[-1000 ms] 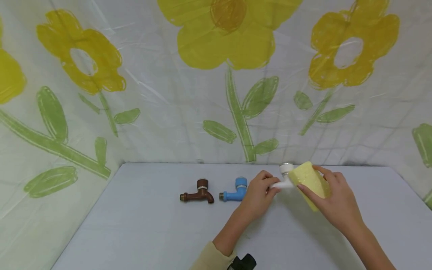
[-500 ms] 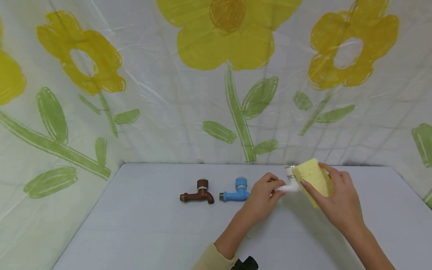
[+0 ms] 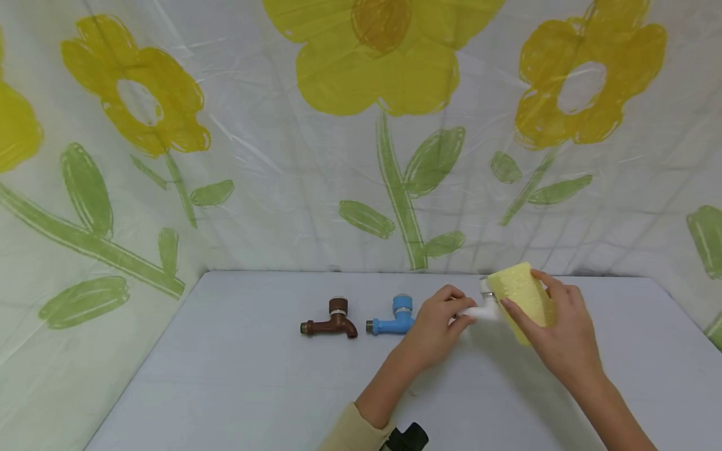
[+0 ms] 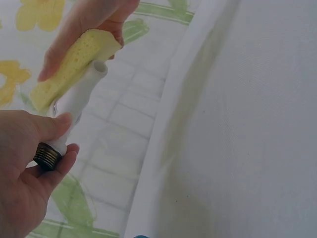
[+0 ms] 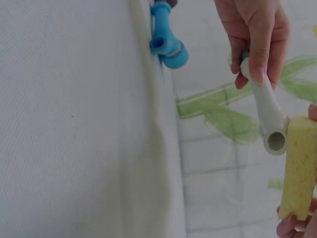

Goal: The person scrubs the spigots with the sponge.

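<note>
My left hand [image 3: 437, 327] pinches a white tap [image 3: 484, 311] near its dark threaded inlet end, which shows in the left wrist view. The tap is held above the table, its white knob partly behind a sponge. That yellow sponge [image 3: 521, 300] is gripped in my right hand [image 3: 568, 332], thumb on one side and fingers on the other. Seen from the right wrist, the sponge [image 4: 74, 67] lies along the tap's side near the open spout [image 5: 275, 141]. A blue tap [image 3: 393, 319] lies on the table just left of my left hand, which overlaps its right end.
A brown tap [image 3: 333, 319] lies left of the blue one on the pale table [image 3: 237, 376]. Behind the table hangs a white sheet [image 3: 271, 207] with painted yellow flowers. A black object [image 3: 408, 437] shows beside the left sleeve at the bottom edge.
Both hands have shifted slightly right and the sponge has moved up a little, covering more of the white tap's knob. Both grips stay the same. The blue and brown taps have not moved.
</note>
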`<state>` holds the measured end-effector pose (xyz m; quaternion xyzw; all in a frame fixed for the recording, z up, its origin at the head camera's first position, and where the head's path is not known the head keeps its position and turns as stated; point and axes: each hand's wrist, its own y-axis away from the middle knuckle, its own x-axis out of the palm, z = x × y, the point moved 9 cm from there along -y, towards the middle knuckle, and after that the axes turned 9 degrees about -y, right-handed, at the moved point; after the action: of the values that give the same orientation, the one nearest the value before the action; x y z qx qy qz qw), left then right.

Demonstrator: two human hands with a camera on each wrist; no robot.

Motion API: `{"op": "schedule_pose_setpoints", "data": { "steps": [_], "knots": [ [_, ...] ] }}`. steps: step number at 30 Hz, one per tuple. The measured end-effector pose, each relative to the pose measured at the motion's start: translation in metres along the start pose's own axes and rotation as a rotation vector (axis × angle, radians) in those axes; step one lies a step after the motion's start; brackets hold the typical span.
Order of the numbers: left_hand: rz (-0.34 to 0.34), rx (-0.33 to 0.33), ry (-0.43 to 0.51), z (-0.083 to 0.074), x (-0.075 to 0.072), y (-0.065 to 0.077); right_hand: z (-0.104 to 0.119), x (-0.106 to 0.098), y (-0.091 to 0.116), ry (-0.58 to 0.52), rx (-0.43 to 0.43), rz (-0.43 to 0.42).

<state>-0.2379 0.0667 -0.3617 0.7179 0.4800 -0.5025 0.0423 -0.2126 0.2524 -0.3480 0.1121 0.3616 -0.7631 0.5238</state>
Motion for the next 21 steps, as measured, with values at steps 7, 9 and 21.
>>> {"op": "schedule_pose_setpoints", "data": {
  "steps": [7, 9, 21],
  "knots": [
    [0.016, -0.055, 0.083, 0.0044, -0.0010, -0.0003, 0.0043, 0.0009, 0.0009, -0.013, -0.058, 0.005],
    [0.025, -0.082, 0.101, 0.0058, 0.0004, -0.0002, 0.0051, 0.0004, 0.0012, -0.018, -0.073, 0.004],
    [-0.024, -0.098, 0.143, -0.0014, 0.0016, 0.0008, 0.0045, 0.0034, 0.0018, 0.003, -0.032, 0.022]
  ]
}}
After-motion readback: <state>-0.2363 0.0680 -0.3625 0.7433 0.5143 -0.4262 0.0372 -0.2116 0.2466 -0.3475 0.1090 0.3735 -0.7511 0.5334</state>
